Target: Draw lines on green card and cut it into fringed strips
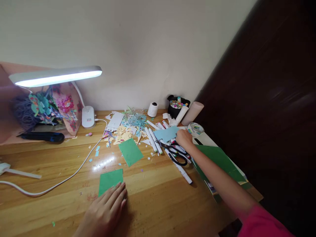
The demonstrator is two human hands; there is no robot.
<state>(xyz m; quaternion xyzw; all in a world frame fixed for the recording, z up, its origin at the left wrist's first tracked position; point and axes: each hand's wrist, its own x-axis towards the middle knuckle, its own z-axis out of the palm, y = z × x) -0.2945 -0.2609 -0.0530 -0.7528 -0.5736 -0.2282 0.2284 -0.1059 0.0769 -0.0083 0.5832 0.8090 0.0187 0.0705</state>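
My left hand (106, 205) lies flat with its fingers stretched over the lower edge of a green paper piece (110, 179) on the wooden table. Farther back, a second green piece (130, 152) lies on its own. My right hand (184, 139) reaches to the back right, its fingers closed at the right end of a light blue paper (166, 134). That paper rests over white markers (152, 140). Black-handled scissors (176, 153) lie on the markers just in front of it. What my right fingertips grip is partly hidden.
Paper scraps (133, 121) are heaped by the wall. A lamp (59, 75) stands at the left, its white cable (81, 169) crossing the table (158, 204). A thread spool (152, 109), marker pot (176, 107), tape roll (196, 128) and large green sheet (219, 161) are at the right.
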